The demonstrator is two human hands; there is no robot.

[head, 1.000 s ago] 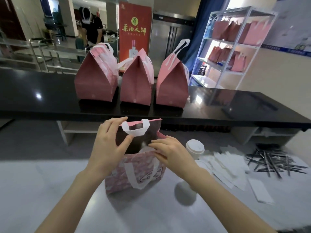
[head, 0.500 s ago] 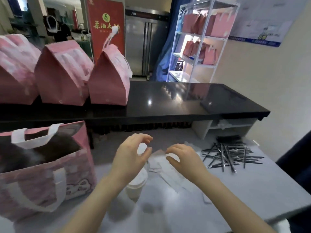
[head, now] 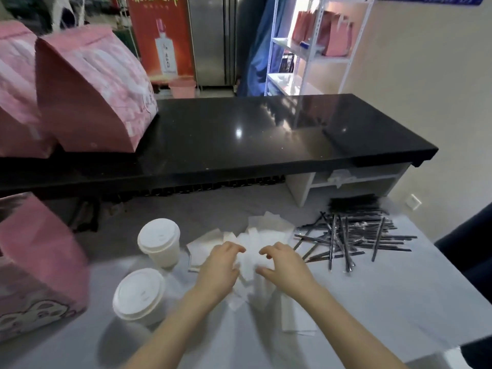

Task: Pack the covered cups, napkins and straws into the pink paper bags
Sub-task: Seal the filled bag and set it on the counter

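I count two covered cups, the near cup [head: 138,296] and the far cup [head: 159,241]. I see three pink bags close by: the table bag [head: 34,275], the right counter bag [head: 87,97] and the left counter bag [head: 13,102]. The napkins [head: 269,227] and straws [head: 351,235] lie heaped, too many for me to count.
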